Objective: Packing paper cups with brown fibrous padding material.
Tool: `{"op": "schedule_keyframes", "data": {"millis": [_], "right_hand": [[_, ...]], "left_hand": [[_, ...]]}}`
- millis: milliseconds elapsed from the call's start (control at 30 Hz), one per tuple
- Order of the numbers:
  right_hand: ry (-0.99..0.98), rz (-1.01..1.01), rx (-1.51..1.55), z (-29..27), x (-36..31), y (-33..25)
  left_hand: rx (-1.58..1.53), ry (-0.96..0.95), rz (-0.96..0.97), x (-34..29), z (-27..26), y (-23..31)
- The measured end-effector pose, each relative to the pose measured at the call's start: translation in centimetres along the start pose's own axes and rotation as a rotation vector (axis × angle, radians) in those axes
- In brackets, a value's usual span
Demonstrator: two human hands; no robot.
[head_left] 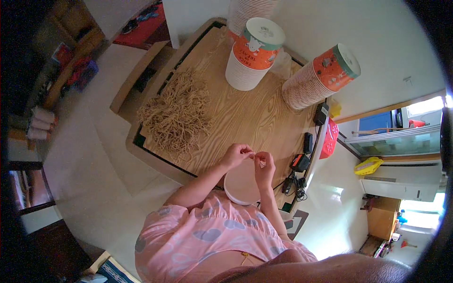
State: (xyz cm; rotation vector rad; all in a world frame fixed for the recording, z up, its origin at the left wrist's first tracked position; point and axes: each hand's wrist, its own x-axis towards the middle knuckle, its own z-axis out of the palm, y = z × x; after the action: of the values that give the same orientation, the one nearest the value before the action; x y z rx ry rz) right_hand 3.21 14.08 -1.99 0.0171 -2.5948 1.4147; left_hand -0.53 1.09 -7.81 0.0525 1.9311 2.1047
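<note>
A pale round paper bucket (241, 184) rests against my body at the table's near edge, its open mouth turned up toward me. At its far rim, my left hand (237, 156) has its fingertips pinched together; what lies between them is too small to make out. Closed over the same rim from the right is my right hand (264, 169), its thumb and fingers almost meeting those of the left. Beyond my left hand, a loose heap of tan twisted cords (178, 113) lies on the wood-grain table (236, 113).
Upside-down stacks of paper buckets with orange and green bands stand at the back: one upright stack (250, 56), one leaning stack (321, 78), another behind. Black power adapters (299, 162) and cables line the right edge. A red plastic basket (330, 139) sits beyond it.
</note>
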Motion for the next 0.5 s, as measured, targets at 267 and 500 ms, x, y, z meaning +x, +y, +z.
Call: {"op": "schedule_keyframes", "data": {"millis": [267, 500], "right_hand": [[0.048, 0.061, 0.115, 0.6, -0.1, 1.2], [0.008, 0.068, 0.046, 0.2, 0.2, 0.0]], "left_hand": [[0.022, -0.066, -0.057, 0.0, -0.2, -0.6], [-0.118, 0.049, -0.142, 0.0, 0.2, 0.2]]}}
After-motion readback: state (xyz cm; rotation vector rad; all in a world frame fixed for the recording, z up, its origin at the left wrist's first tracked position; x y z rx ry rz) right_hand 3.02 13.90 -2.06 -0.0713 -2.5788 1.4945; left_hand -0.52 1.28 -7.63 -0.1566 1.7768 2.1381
